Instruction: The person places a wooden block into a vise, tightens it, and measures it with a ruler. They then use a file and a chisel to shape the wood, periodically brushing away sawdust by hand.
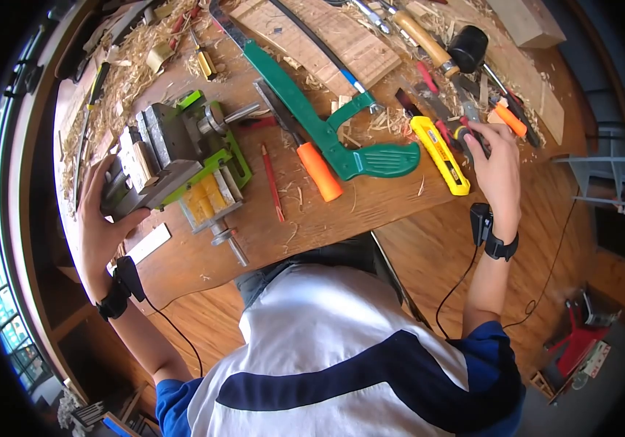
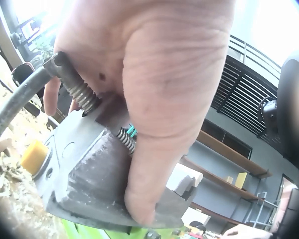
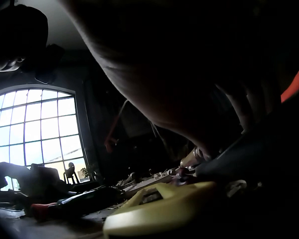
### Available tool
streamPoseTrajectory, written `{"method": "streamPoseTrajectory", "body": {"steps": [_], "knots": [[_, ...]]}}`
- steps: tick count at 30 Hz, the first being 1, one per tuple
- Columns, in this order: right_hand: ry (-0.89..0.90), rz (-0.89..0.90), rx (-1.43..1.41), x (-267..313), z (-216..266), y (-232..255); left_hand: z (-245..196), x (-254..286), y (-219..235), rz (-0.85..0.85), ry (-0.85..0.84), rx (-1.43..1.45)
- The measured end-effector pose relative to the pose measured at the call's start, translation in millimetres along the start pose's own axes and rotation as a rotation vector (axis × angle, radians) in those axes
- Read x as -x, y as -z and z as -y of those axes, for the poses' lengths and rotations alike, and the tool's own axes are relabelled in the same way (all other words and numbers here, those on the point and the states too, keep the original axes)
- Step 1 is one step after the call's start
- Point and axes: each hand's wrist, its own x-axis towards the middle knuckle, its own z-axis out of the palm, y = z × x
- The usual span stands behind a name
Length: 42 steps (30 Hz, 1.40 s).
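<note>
On the left of the head view, my left hand grips the end of a grey and green bench vise, thumb on the near side and fingers on the far side. The left wrist view shows the thumb lying along the vise's grey metal body. Over at the right, my right hand pinches a dark tool handle among other tools; its far end is hard to make out. Beside that hand lies a yellow utility knife, also large in the right wrist view.
A green hacksaw, an orange-handled tool and a red stick lie mid-table. Farther back are a black mallet, a wooden board and shavings. Another orange handle lies beyond the right hand.
</note>
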Motion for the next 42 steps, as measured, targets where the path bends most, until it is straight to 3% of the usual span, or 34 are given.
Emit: {"method": "streamPoseTrajectory", "body": {"steps": [7,19,22,25,28,31,34,37,40,42], "knots": [[-0.014,0.033,-0.129,-5,-3,-4,2,0,-1,-0.001,-0.001,0.021],[0.231,-0.081,0.053,-11,-8,-8,10,1,-3,-0.014,0.008,0.05],[-0.038,-0.014,-0.09,-9,2,-2,10,1,-4,-0.02,0.009,0.053],[0.097,0.041,0.048,-8,-5,0,9,0,-4,-0.015,0.019,0.057],[0.016,0.038,-0.089,-12,-3,5,13,0,-3,-0.016,-0.005,0.04],[-0.092,0.087,-0.055,-20,9,14,13,-1,-4,-0.009,0.003,0.055],[-0.057,0.081,-0.158,-44,22,16,8,1,-4,-0.008,0.052,0.096],[0.094,0.007,-0.001,-80,23,-5,6,1,-3,-0.011,0.055,0.098],[0.177,0.06,0.153,-103,30,-16,3,2,-2,-0.02,0.052,0.063],[0.13,0.097,0.154,-108,38,-21,1,4,-3,-0.027,0.066,0.058]]}}
